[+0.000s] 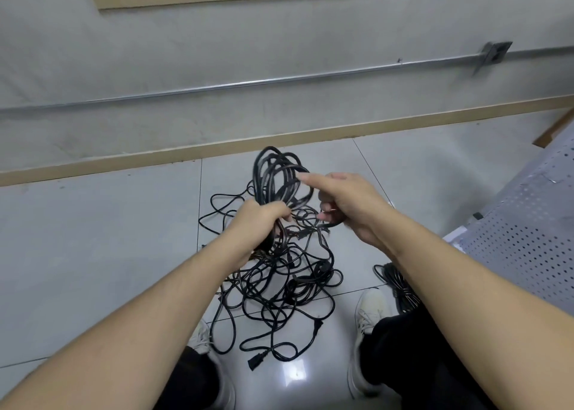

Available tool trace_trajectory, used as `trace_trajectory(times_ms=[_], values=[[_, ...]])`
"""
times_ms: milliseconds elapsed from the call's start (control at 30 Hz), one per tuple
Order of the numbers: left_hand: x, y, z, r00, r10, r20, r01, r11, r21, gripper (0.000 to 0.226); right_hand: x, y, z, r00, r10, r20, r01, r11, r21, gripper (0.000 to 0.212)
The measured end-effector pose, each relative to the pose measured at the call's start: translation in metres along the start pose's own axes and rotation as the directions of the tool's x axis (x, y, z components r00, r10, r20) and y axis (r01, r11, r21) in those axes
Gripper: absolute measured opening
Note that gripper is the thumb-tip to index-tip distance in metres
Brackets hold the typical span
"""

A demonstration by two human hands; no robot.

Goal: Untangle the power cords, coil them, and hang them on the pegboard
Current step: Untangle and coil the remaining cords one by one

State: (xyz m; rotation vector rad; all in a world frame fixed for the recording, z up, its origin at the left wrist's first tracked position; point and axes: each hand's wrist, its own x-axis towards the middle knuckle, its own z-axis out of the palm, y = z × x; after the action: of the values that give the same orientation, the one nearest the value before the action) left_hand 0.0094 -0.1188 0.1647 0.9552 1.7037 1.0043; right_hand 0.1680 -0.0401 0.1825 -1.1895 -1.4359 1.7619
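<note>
Cords [279, 273], black, tangled; left hand [259, 220] grips a coil [279, 176], right hand [344, 201] pinches a strand.

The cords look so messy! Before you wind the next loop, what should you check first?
1. Left hand grips the coil: ok.
2. Right hand holds a strand, forefinger straight: ok.
3. Strand free of the tangle on the floor: not ok, it runs into the knots.
4. Plug clear of the shoes: ok.
5. Second bundle kept apart: ok.
6. Pegboard hook ready: cannot tell.
</note>
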Motion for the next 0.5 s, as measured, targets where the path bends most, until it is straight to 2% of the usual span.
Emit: trace_trajectory(times_ms=[100,167,267,333,467,500], values=[[0.004,0.003,-0.007,0.993,-0.11,-0.039,0.101,0.979,-0.178,0.026,0.001,-0.001,0.002,0.997,-0.072,0.01,0.07,0.99,0.12,0.03],[0.003,0.003,-0.008,0.993,-0.115,0.001,0.113,0.972,-0.207,0.032,0.001,-0.002,0.007,0.989,-0.126,-0.071,0.132,0.987,0.09,0.022],[-0.004,0.002,0.0,0.989,-0.095,0.118,0.118,0.971,-0.207,0.049,0.003,0.001,0.013,0.946,-0.195,-0.259,0.182,0.98,-0.074,0.029],[-0.009,0.003,0.005,0.983,-0.069,0.173,0.103,0.976,-0.194,0.054,0.004,0.003,0.018,0.928,-0.202,-0.313,0.188,0.979,-0.074,0.028],[-0.013,0.008,0.005,0.966,-0.008,0.258,0.076,0.963,-0.257,0.044,0.004,0.007,0.028,0.963,-0.131,-0.236,0.138,0.99,0.013,0.019],[-0.013,0.009,0.003,0.962,-0.005,0.273,0.076,0.964,-0.253,0.041,0.004,0.008,0.029,0.975,-0.087,-0.203,0.101,0.993,0.057,0.025]])
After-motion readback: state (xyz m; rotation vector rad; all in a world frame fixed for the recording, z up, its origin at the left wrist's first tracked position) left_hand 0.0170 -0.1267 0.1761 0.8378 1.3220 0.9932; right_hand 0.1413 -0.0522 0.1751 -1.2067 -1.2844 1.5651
